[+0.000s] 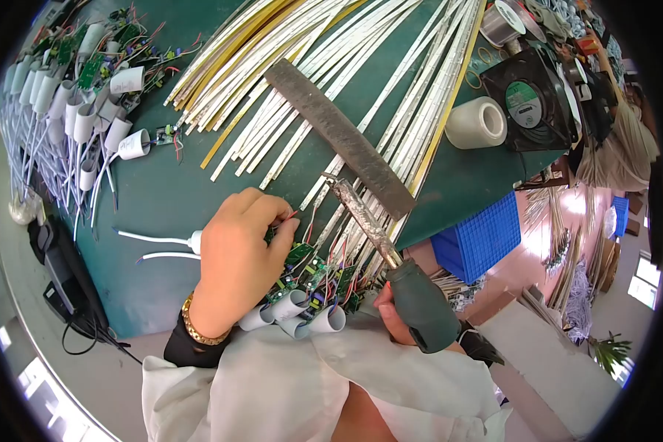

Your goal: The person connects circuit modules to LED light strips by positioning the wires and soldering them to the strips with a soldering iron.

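My left hand (pixel 243 236), with a gold bracelet at the wrist, pinches a thin red wire (pixel 293 214) near the lower end of a white strip. A white tube with two cable ends (pixel 196 241) sticks out at its left side. My right hand (pixel 396 315) is closed around the dark handle of a soldering iron (pixel 422 302), whose tip points up and left. Between the hands lie green circuit boards (pixel 300 254) and several white tubes (pixel 289 303). A dark metal bar (pixel 339 136) lies across the white strips (pixel 412 110).
White tubes with boards and cables (pixel 81 121) are piled at the left. At the right stand a tape roll (pixel 476 123), a black fan (pixel 527 103) and a solder spool (pixel 502 23). A blue crate (pixel 477 237) is beyond the table's right edge.
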Available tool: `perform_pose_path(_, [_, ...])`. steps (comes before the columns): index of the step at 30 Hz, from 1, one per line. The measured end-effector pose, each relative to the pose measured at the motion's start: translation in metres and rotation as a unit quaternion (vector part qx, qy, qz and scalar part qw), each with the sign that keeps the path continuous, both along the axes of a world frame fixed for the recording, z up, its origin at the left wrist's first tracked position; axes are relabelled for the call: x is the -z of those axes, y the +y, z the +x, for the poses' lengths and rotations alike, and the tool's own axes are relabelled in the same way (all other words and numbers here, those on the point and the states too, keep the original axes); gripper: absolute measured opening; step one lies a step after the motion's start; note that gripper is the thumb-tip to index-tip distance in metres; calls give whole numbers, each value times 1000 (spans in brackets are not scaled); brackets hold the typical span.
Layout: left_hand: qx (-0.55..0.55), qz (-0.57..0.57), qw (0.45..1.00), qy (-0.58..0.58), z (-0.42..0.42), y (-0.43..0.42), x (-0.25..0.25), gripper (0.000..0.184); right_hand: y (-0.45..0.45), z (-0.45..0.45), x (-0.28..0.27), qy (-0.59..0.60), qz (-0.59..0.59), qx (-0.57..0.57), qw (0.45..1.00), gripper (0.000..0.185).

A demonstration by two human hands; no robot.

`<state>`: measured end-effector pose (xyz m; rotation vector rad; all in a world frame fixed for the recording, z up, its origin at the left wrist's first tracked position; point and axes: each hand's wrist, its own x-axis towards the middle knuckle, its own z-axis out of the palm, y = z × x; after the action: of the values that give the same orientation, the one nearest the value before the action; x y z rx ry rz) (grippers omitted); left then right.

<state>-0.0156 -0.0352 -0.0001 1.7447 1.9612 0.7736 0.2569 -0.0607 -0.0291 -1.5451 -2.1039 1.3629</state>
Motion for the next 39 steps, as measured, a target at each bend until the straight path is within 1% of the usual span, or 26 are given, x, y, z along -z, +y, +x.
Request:
perform_pose_path(1, [7, -8, 1000, -20, -2, 0, -1, 13, 1, -1, -1, -13, 26, -15, 999, 29])
perform_pose_path(2, [9, -13, 999, -35, -3, 0, -2, 13, 2, -1, -1, -12, 26, -15, 999, 29])
perform_pose_path(4, [14, -11, 999, -32, -5, 1, -4, 13, 5, -1, 0, 6, 78, -31, 996, 30])
perform_pose_path(8, [12, 1, 999, -32, -3, 1, -2, 13, 0, 0, 4, -23, 62, -17, 998, 31])
perform_pose_path(10, [16, 0, 999, -42, -4, 3, -2, 12, -3, 0, 8, -38, -12, 8, 999, 33])
perform_pose_path(14, [30, -10, 998, -58, -6, 6, -2, 10, 2, -3, 1, -52, -13, 6, 999, 32])
perform_pose_path(17, [36, -23, 997, -72, -8, 8, -4, 11, 3, 2, 4, -39, 23, -25, 999, 33])
perform_pose_path(19, [32, -33, 996, -75, -8, 9, -7, 11, -3, 6, 11, -15, 9, -8, 1000, 34])
perform_pose_path(23, [28, -36, 996, -73, -8, 9, -4, 12, -1, 6, 10, -20, -3, -16, 1000, 34])
perform_pose_path(25, [19, -37, 995, -92, -7, 8, -2, 12, -3, 9, 13, -11, 85, -34, 996, 35])
perform_pose_path(29, [-7, -59, 990, -131, -7, 6, -6, 12, 1, 8, 8, -11, 108, -42, 993, 36])
perform_pose_path(30, [-6, -58, 990, -130, -8, 7, -5, 12, 5, 6, 2, -36, 51, -38, 997, 35])
perform_pose_path(31, [12, -46, 994, -99, -9, 7, -4, 12, 7, 5, -2, -61, -6, -34, 998, 33])
perform_pose_path(32, [29, -34, 997, -67, -9, 7, -4, 12, 7, 9, 4, -61, -5, -34, 998, 33])
perform_pose_path(34, [35, -20, 997, -59, -9, 7, -2, 13, 6, 24, 23, 15, -146, -82, 986, 14])
perform_pose_path(35, [40, -7, 998, -51, -9, 7, -1, 13, 3, 27, 27, 16, -145, -81, 986, 14])
perform_pose_path(37, [35, -25, 996, -73, -9, 6, -2, 13, -1, 29, 31, 79, -26, -99, 992, 17])
perform_pose_path(38, [30, -43, 994, -96, -10, 5, -3, 13, 1, 28, 27, 79, -26, -100, 991, 17])
perform_pose_path(39, [29, -43, 994, -95, -11, 5, -4, 13, 4, 24, 19, 54, 10, -128, 990, 18])
